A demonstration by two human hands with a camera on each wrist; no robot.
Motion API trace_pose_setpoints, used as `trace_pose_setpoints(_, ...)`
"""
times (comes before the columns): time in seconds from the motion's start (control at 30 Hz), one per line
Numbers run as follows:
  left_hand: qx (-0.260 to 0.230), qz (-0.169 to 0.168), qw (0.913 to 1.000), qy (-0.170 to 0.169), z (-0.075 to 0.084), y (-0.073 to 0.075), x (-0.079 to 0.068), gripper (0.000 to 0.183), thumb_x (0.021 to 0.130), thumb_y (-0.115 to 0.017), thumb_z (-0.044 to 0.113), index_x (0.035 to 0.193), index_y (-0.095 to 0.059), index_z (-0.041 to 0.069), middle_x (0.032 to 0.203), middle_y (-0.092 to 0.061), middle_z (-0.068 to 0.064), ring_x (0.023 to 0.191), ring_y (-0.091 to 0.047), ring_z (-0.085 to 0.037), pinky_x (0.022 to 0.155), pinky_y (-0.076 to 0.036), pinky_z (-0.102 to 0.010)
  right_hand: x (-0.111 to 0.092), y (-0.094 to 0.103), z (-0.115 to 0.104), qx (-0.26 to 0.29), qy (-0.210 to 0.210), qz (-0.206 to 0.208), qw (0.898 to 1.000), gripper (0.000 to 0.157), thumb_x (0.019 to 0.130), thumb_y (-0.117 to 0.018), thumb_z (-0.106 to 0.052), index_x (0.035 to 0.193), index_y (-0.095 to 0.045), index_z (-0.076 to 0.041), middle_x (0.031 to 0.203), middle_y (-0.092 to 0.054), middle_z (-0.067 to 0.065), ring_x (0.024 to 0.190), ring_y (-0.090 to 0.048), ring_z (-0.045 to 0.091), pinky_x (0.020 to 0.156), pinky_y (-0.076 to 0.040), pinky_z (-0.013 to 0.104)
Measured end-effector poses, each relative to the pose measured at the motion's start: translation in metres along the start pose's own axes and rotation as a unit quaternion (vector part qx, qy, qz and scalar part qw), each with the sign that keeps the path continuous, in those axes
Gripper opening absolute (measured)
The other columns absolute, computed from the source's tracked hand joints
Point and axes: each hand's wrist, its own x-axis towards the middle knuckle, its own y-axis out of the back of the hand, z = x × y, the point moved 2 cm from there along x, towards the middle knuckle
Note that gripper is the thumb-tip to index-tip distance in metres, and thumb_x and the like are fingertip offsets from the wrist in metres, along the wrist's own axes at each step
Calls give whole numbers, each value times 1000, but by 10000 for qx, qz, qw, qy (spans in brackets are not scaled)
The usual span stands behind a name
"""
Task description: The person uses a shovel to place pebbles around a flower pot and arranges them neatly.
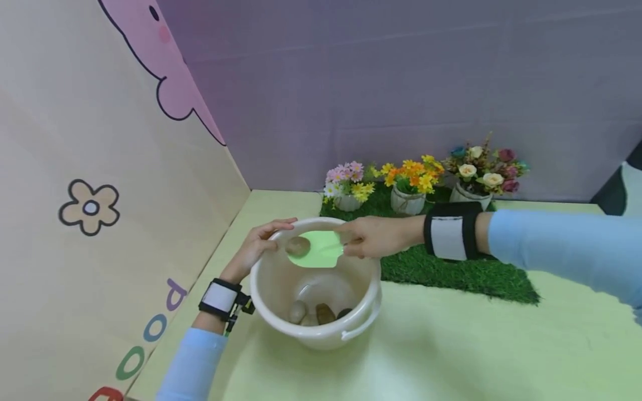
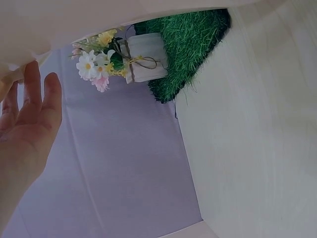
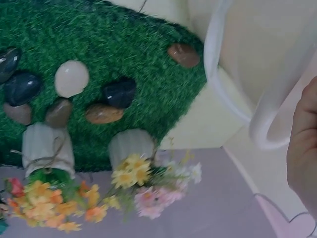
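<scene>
Mid-frame, fingers of the left hand (image 1: 254, 249) clamp the bucket (image 1: 273, 285), likely steadying it; those of the right hand (image 1: 375, 236) clamp the scoop (image 1: 323, 252), apparently balancing a stone (image 1: 298, 246).

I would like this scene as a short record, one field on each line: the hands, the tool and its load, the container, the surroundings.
Left hand: grips the rim of the white bucket
Right hand: holds the green scoop
Scoop load: one brownish stone
Scoop position: over the bucket's opening
Bucket contents: several stones, pale, brown and dark
Grass mat: bears three flower pots and loose stones
</scene>
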Motion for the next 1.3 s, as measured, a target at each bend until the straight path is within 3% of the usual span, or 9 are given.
trace_pose_setpoints(0.2, -26, 12, 10000, -65, 1, 3, -2, 50, 71, -43, -11, 120, -52, -6, 141, -41, -12, 126, -41, -26, 84, -50, -33, -14, 14, 12, 225, -279, 161, 9992, 59, 96, -42, -25, 146, -15, -11, 61, -51, 2, 40, -32, 10, 45, -33, 23)
trace_pose_setpoints(0.33, -102, 33, 9999, -61, 1, 4, -4, 50, 71, -43, -10, 120, -52, -5, 142, -40, -12, 125, -43, -25, 84, -50, -33, -23, 22, 22, 396, -370, 283, 9981, 59, 96, -42, -26, 146, -14, -13, 96, -63, 8, 41, -32, 11, 50, -38, 25)
trace_pose_setpoints(0.43, -134, 26, 9999, -76, 1, 4, -5, 49, 72, -43, -10, 119, -54, -3, 142, -40, -12, 123, -45, -23, 85, -50, -34, -30, 30, 30, 381, -493, 441, 9971, 59, 96, -42, -28, 147, -14, -15, 109, -62, 9, 44, -34, 12, 54, -40, 28)
trace_pose_setpoints(0.5, -119, 5, 9999, -118, 2, 4, -5, 48, 72, -44, -10, 118, -55, -1, 142, -40, -12, 123, -46, -21, 86, -49, -34, -35, 35, 36, 315, -558, 557, 9964, 59, 96, -42, -29, 146, -14, -15, 104, -64, 7, 44, -35, 12, 56, -42, 29)
trace_pose_setpoints(0.57, -119, 34, 9998, -141, 2, 5, -5, 48, 72, -44, -10, 117, -56, 0, 141, -41, -11, 122, -46, -20, 86, -49, -33, -39, 40, 43, 276, -606, 647, 9957, 59, 96, -42, -28, 146, -14, -14, 83, -63, 4, 43, -33, 12, 55, -41, 30)
trace_pose_setpoints(0.73, -139, 59, 9997, -182, 2, 6, -6, 47, 71, -44, -11, 116, -57, -1, 141, -41, -12, 124, -45, -20, 86, -50, -32, -49, 48, 68, 227, -547, 806, 9950, 60, 96, -42, -25, 146, -14, -7, 60, -47, 3, 41, -30, 11, 49, -38, 29)
trace_pose_setpoints(0.97, -225, 26, 9995, -210, 2, 6, -5, 47, 71, -45, -11, 115, -58, 0, 141, -39, -15, 126, -43, -23, 86, -50, -32, -62, 46, 114, 335, -740, 984, 9918, 59, 96, -41, -25, 144, -15, -1, 63, -50, 6, 41, -31, 11, 45, -35, 31)
trace_pose_setpoints(1.3, -407, -57, 9991, -141, 0, 1, -2, 48, 72, -45, -11, 111, -63, 9, 140, -42, -11, 124, -45, -18, 85, -50, -33, -77, 25, 178, 816, -1188, 1166, 9827, 61, 97, -39, -20, 141, -11, 10, 58, -46, 2, 41, -31, 10, 43, -36, 31)
